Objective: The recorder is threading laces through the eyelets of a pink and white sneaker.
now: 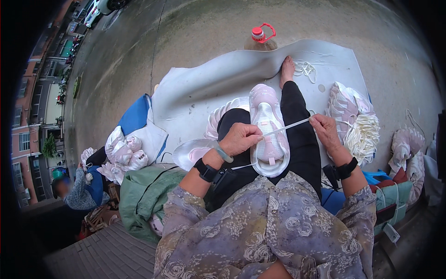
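Lace [287,127], flat, taut, perhaps woven

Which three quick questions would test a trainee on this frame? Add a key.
1. What is stretched between the left hand and the right hand?
2. True or false: the toe of the pink-and-white shoe points toward the wearer of the camera.
3. The red-capped bottle stands: A) on the lap, B) beyond the far edge of the pale sheet, C) in the right hand.

Key: 1. A white lace. 2. False. 3. B.
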{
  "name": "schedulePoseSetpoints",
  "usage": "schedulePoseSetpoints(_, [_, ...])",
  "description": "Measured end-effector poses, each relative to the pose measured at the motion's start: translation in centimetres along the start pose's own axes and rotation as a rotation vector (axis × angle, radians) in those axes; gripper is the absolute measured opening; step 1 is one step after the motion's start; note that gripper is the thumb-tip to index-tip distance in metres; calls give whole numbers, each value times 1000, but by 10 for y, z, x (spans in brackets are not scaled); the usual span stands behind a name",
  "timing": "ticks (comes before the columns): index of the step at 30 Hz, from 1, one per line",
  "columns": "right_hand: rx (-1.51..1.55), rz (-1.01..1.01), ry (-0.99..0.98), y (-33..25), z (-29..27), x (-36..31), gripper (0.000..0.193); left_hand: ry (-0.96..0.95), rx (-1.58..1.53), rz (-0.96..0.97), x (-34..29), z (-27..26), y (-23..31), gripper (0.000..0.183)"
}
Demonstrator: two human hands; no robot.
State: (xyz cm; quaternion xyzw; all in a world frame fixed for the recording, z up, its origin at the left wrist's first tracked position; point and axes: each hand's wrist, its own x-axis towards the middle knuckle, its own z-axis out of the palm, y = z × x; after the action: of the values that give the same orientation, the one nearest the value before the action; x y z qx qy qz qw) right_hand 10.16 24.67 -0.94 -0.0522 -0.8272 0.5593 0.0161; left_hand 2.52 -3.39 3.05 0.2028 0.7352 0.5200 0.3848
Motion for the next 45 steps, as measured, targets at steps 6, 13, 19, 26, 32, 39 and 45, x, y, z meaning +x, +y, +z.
schedulePoseSetpoints(6, [-215, -406, 107, -32, 41, 12, 16, 79, 250, 260, 14, 20, 13, 11])
schedulePoseSetpoints(13, [299, 86, -392, -57, 55, 28, 15, 408, 712, 555, 25, 22, 12, 11])
schedulePoseSetpoints(19, [286, 222, -421, -32, 62, 32, 11, 476, 562, 374, 22, 19, -5, 14])
schedulePoseSetpoints(26, [36, -144, -170, -14, 75, 31, 7, 494, 493, 307, 30, 17, -15, 16])
schedulePoseSetpoints(32, [-20, -182, -150, -23, 74, 31, 9, 456, 549, 379, 31, 14, -16, 14])
schedulePoseSetpoints(39, [-271, -300, -146, -26, 74, 30, 8, 548, 604, 462, 34, 22, -23, 13])
schedulePoseSetpoints(45, [-297, -298, -145, -29, 74, 31, 8, 481, 331, 244, 34, 16, -20, 15])
